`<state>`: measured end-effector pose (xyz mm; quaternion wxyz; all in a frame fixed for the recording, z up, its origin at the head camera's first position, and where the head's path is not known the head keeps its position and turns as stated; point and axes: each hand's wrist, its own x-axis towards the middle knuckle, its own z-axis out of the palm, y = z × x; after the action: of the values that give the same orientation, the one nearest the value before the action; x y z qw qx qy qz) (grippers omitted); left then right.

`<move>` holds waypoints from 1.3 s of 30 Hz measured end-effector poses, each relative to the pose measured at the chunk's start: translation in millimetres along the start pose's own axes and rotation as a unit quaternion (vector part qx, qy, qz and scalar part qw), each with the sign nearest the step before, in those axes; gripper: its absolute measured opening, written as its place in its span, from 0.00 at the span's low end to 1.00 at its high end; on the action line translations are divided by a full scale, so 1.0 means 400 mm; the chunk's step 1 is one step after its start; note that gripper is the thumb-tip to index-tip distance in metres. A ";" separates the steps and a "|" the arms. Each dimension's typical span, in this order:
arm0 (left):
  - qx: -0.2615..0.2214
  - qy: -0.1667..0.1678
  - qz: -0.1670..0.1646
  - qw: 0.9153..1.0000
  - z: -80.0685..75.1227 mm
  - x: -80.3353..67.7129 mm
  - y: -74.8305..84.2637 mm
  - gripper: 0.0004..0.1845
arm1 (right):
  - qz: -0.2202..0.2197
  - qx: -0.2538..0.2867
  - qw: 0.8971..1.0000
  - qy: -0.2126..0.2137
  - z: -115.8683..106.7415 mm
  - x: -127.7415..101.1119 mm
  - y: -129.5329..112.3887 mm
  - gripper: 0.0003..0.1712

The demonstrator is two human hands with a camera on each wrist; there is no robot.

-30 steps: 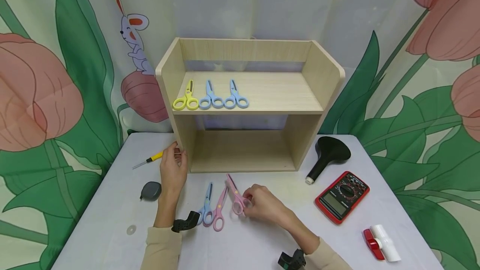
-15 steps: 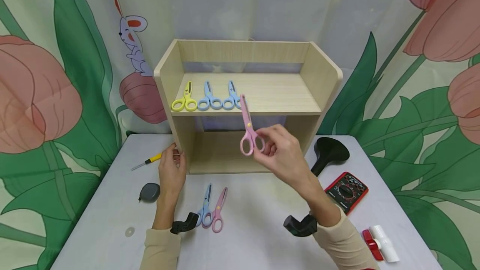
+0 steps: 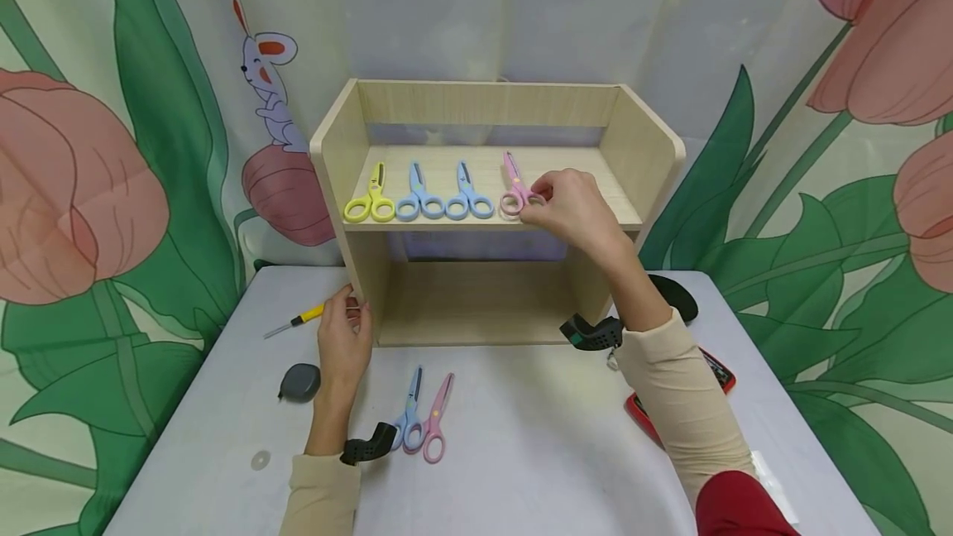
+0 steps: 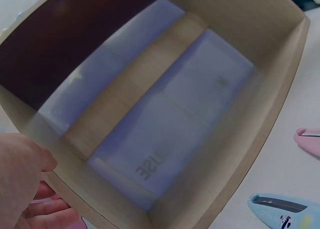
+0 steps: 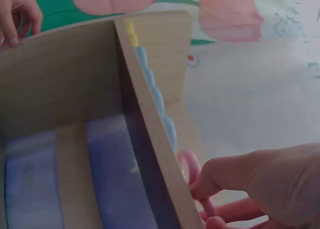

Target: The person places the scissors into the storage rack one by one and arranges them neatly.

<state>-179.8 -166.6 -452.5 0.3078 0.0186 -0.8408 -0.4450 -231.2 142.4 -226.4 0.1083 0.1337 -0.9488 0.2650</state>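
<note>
My right hand [image 3: 573,205] pinches a pair of pink scissors [image 3: 512,176] by one handle ring at the upper board of a wooden shelf [image 3: 484,325]. The blades point to the back. Left of them on that board, yellow scissors [image 3: 370,195] and two pairs of blue scissors [image 3: 418,193] lie in a row. My left hand [image 3: 346,346] grips the shelf's left side panel, thumb at its front edge in the left wrist view, other fingers along the outer face. Another pair of blue scissors [image 3: 409,413] and of pink scissors [image 3: 438,420] lie on the table before the shelf.
Left of the shelf are a yellow-handled screwdriver [image 3: 304,318], a black tape measure [image 3: 300,382] and a small clear disc [image 3: 260,460]. On the right, my arm partly covers a black object [image 3: 677,298], a red multimeter [image 3: 644,416] and a white pipe piece [image 3: 774,486].
The right hand has picked up the pink scissors from the table, carried them upward and brought them to the upper board, right of the blue pairs. The left hand stays on the panel.
</note>
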 end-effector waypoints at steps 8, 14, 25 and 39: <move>-0.001 0.004 0.006 1.000 -0.002 0.005 0.000 0.21 | -0.002 0.004 0.999 -0.032 -0.015 0.002 0.002 0.20; -0.002 0.007 0.008 1.000 -0.002 0.003 -0.001 0.21 | -0.006 0.026 0.999 -0.025 -0.004 -0.006 0.009 0.26; -0.005 0.011 0.015 1.000 0.004 0.005 -0.010 0.21 | -0.087 0.071 0.986 0.123 0.067 -0.095 -0.024 0.28; 0.001 0.005 0.003 1.000 0.001 0.003 -0.006 0.21 | -0.141 0.075 0.987 0.036 0.384 -0.282 -0.030 0.35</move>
<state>-181.6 -168.0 -453.8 0.3137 0.0187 -0.8397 -0.4428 -142.2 73.1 -380.4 0.1678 0.2639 -0.8936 0.3220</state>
